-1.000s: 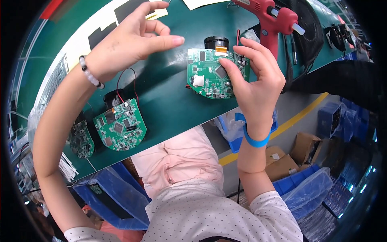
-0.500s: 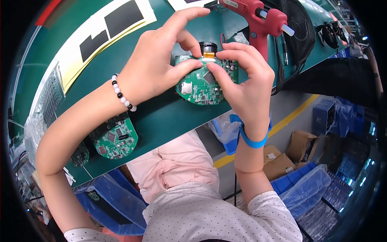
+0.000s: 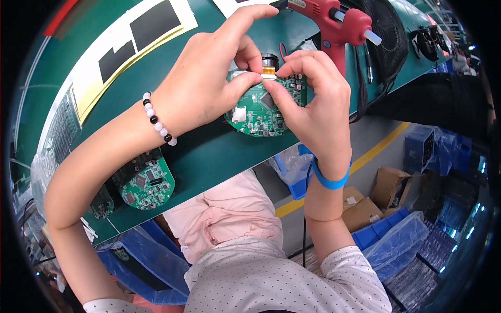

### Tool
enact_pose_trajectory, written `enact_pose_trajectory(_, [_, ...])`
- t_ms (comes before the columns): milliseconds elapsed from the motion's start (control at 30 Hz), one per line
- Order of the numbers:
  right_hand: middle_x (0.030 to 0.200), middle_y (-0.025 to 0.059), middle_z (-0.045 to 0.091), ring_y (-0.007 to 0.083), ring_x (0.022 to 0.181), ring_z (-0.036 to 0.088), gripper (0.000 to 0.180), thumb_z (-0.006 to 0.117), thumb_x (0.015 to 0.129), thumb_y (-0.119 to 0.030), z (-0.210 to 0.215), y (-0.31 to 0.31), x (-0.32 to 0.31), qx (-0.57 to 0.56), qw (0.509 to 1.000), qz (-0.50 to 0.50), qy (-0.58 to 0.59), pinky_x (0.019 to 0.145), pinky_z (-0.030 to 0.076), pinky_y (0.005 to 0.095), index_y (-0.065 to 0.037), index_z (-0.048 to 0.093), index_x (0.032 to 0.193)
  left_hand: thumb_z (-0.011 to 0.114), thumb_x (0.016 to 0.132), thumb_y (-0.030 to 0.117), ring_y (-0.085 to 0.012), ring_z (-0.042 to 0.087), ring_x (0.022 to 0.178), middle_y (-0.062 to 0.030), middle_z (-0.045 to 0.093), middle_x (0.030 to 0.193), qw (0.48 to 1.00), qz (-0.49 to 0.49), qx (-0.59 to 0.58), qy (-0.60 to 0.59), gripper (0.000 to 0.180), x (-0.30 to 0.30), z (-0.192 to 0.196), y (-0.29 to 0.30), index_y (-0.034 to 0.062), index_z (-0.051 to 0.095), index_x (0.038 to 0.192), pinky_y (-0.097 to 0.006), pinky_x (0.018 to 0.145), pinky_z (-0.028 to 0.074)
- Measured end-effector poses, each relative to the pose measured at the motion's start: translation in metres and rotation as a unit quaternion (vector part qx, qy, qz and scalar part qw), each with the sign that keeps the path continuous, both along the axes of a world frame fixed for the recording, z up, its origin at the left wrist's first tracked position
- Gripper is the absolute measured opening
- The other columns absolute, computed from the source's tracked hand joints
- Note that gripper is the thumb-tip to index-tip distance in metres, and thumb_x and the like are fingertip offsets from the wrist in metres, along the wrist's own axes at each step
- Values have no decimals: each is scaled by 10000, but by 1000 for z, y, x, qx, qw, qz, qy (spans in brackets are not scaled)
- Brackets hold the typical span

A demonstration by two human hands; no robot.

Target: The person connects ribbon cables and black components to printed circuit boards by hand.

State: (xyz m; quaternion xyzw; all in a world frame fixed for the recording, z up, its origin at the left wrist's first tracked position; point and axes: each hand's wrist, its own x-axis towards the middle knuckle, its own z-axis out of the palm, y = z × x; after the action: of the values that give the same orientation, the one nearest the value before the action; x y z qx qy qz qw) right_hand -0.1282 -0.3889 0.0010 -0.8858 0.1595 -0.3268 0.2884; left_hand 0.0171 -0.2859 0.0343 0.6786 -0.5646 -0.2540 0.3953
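A green circuit board (image 3: 261,117) with a rounded edge lies on the green table between my hands. From a white connector on its upper part rises a short orange ribbon cable (image 3: 268,70), in front of a round black lens-like part (image 3: 270,59). My left hand (image 3: 216,78), wearing a beaded bracelet, has its thumb and a bent finger closed at the cable's left side, index finger stretched away. At the right side, my right hand (image 3: 319,96), with a blue wristband, pinches close to the connector. The fingertips partly hide the contact points.
A red glue gun (image 3: 342,28) stands beyond my right hand, beside a black mesh bag (image 3: 386,47). More circuit boards (image 3: 148,185) lie under my left forearm. Yellow-edged sheets with black patches (image 3: 151,31) lie far left. Blue bins (image 3: 151,266) and cardboard boxes (image 3: 357,208) stand below table level.
Both hands' fingertips have drawn closer together around the ribbon cable. My right hand has shifted slightly left. The whole view has moved a little.
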Motion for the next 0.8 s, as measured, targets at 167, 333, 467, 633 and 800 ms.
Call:
enact_pose_trajectory(167, [843,139,542,308,727,579,209,727,658,-34,1,1,0,-9,1000,10,9,610,467,360,-15,555,776,640,708,-23,-278,620,710,-109,616,747,997,-17,-67,-42,676,2,-16,-1,77,348,1310,-346,662,478])
enact_pose_trajectory(333, [856,147,524,318,722,571,211,719,670,-30,0,0,-1,-4,1000,14,15,603,464,364,-6,548,791,609,706,-33,-321,606,706,-123,600,733,987,-37,-118,-100,661,2,-19,-6,89,361,1306,-402,646,474])
enact_pose_trajectory(467, [850,151,510,322,728,563,217,711,667,-13,0,0,0,1,1000,22,21,617,459,367,1,539,800,604,709,-32,-325,595,709,-123,589,737,984,-30,-123,-125,665,0,-19,-4,95,357,1313,-411,640,465])
enact_pose_trajectory(633, [850,152,500,325,735,557,215,701,665,7,1,0,1,36,998,32,27,631,454,371,5,533,799,603,702,-72,-203,529,672,-54,545,725,987,-35,-93,-129,715,-1,-18,-4,133,383,1351,-317,621,436])
enact_pose_trajectory(800, [882,155,491,330,740,559,197,692,677,27,3,5,2,55,998,24,36,613,455,373,6,530,787,572,704,-102,-243,509,727,-72,514,752,980,-56,-107,-160,694,-2,-19,-4,107,399,1342,-333,671,438])
